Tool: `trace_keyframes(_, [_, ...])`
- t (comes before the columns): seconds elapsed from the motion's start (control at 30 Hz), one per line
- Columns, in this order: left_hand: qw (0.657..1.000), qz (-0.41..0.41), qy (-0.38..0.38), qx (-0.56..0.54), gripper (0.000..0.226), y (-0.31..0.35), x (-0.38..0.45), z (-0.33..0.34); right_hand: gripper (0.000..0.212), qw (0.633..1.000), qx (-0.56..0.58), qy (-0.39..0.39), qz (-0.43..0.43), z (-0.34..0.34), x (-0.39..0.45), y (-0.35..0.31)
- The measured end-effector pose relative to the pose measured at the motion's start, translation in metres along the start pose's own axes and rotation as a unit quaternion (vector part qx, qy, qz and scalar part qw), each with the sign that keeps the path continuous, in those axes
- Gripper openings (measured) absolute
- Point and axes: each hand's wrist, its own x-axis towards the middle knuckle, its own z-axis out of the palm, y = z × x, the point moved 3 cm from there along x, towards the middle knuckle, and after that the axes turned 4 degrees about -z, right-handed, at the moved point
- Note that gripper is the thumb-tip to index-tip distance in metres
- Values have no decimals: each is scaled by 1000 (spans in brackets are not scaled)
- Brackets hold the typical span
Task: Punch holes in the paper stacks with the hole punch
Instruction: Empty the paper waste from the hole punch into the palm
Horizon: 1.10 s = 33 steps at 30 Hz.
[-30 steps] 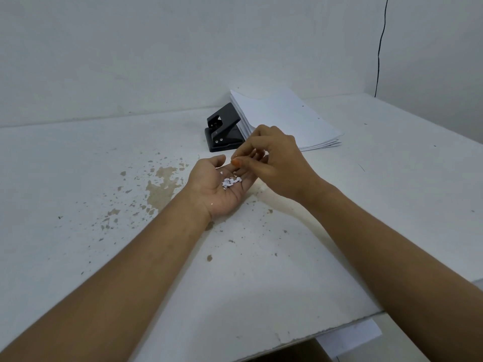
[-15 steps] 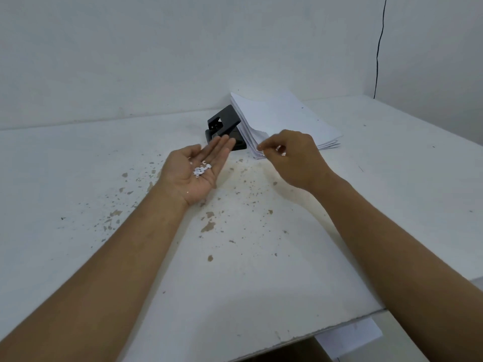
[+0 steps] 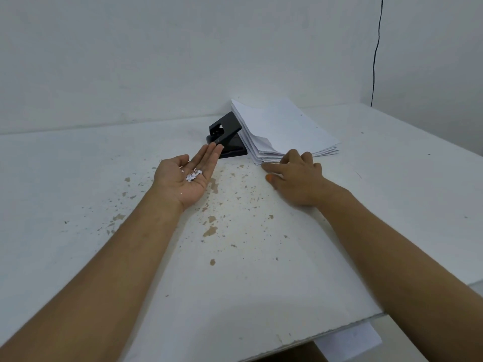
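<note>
A black hole punch (image 3: 226, 135) sits at the back of the white table (image 3: 78, 178) with its lever raised. A white paper stack (image 3: 282, 126) lies against its right side, left edge lifted onto the punch. My left hand (image 3: 187, 178) lies palm up just in front of the punch, fingers flat, cupping a small heap of white paper punchings (image 3: 193, 175). My right hand (image 3: 294, 176) rests palm down on the table at the near corner of the stack, fingers spread and touching the paper edge.
The tabletop is flecked with brown chipped patches (image 3: 211, 228) in the middle. A black cable (image 3: 376, 50) runs down the wall at the back right. The table's front edge (image 3: 313, 338) runs across the lower right, with a white sheet (image 3: 350, 343) below it.
My right hand left my left palm and moved right and away to the near corner of the paper stack. My left hand moved left and farther from me, still holding the punchings.
</note>
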Motion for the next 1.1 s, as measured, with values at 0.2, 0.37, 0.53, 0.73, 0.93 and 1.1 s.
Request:
trace_keyframes(0.2, [1000, 6, 3, 0, 41, 1, 0, -1, 32, 995, 63, -3, -74, 2, -1, -15])
trace_keyframes(0.37, [1000, 5, 0, 1, 41, 0, -1, 0, 2, 965, 233, 18, -121, -6, -4, -22])
trace_keyframes(0.53, [1000, -4, -4, 2, 41, -1, -2, 2, 18, 953, 282, 30, -105, -7, -1, -15])
trace_keyframes(0.73, [1000, -11, -7, 4, 43, 0, -2, 3, 12, 956, 272, 38, -105, -5, -1, -14])
trace_keyframes(0.93, [1000, 8, -5, -10, 44, 8, -9, 9, 10, 950, 282, 54, -121, -4, -2, -19])
trace_keyframes(1.1, [999, 28, -11, -25, 44, 18, -25, 11, 13, 940, 310, 66, -128, 1, -4, -27])
